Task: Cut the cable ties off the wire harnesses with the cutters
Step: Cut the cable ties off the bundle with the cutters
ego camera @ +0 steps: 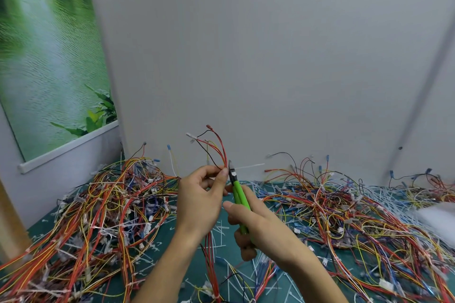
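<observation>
Covering the green bench [194,268] at the bottom of the frame lay heaps of wire harnesses [103,206]. At center, my left hand [200,198] pinched one harness [216,150] upright, while my right hand [256,226] gripped green cutters [237,194], tip touching its cable tie [248,167].

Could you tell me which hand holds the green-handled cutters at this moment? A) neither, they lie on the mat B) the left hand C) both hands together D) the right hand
D: the right hand wraps the green handles of the cutters, while the left hand pinches the harness just beside the blades.
</observation>
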A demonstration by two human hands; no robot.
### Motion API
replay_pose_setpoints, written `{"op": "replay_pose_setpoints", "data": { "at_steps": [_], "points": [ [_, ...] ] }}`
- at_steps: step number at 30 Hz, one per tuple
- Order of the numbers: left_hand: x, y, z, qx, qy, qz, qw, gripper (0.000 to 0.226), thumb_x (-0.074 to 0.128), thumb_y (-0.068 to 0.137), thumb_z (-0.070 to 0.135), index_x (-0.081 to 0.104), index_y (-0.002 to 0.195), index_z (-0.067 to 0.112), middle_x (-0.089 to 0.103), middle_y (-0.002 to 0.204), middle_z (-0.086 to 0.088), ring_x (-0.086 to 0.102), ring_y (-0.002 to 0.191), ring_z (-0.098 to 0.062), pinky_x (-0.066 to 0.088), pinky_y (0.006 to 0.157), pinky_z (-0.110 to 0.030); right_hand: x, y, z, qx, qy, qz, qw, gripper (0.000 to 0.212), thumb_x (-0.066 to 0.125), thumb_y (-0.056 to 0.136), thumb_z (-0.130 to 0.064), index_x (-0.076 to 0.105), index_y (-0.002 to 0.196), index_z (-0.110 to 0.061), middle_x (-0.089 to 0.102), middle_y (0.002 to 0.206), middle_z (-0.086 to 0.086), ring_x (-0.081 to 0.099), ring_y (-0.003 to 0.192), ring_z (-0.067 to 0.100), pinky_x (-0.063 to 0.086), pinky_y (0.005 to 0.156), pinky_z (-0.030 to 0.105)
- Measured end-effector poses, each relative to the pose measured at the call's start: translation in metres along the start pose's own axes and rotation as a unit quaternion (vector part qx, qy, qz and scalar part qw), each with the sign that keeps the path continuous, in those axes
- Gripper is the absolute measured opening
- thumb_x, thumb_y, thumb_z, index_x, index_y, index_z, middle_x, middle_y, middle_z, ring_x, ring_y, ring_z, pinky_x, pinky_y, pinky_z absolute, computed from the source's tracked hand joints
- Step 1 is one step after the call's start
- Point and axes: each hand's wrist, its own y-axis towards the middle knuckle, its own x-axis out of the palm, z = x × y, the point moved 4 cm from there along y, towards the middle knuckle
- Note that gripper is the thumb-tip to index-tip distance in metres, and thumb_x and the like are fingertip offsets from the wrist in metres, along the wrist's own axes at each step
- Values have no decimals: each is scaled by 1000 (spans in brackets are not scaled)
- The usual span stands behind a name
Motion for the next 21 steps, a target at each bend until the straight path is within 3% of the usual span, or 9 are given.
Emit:
{"op": "replay_pose_setpoints", "data": {
  "at_steps": [5,11,14,21],
  "points": [
    [1,-2,-1,-11,2,-20,1000,6,70,94,27,72,96,22,74,72,4,68,62,-6,52,58,-18,4,2,10,0,-25,-11,1000,49,66,81,-62,49,123,-45,55,86,7,55,62,23,50,63,39],
    [-1,-1,2,3,17,-16,1000,6,69,94,26,72,97,22,74,75,6,69,62,-7,53,57,-18,2,5,10,-18,-40,-5,999,44,61,82,-58,50,124,-49,52,85,6,53,59,17,50,55,33],
    [-3,1,4,5,17,-11,1000,6,68,94,27,72,97,22,74,76,9,68,61,-7,54,58,-18,-1,6,10,-15,-38,-2,999,39,55,86,-46,49,125,-49,47,87,11,48,54,12,45,48,28],
    [-2,1,3,5,20,-19,1000,5,68,95,28,71,96,24,74,75,12,68,60,-4,52,58,-16,-4,3,8,-5,-23,-22,999,44,56,87,-37,50,129,-49,45,89,10,48,57,13,46,50,28]
  ]
}}
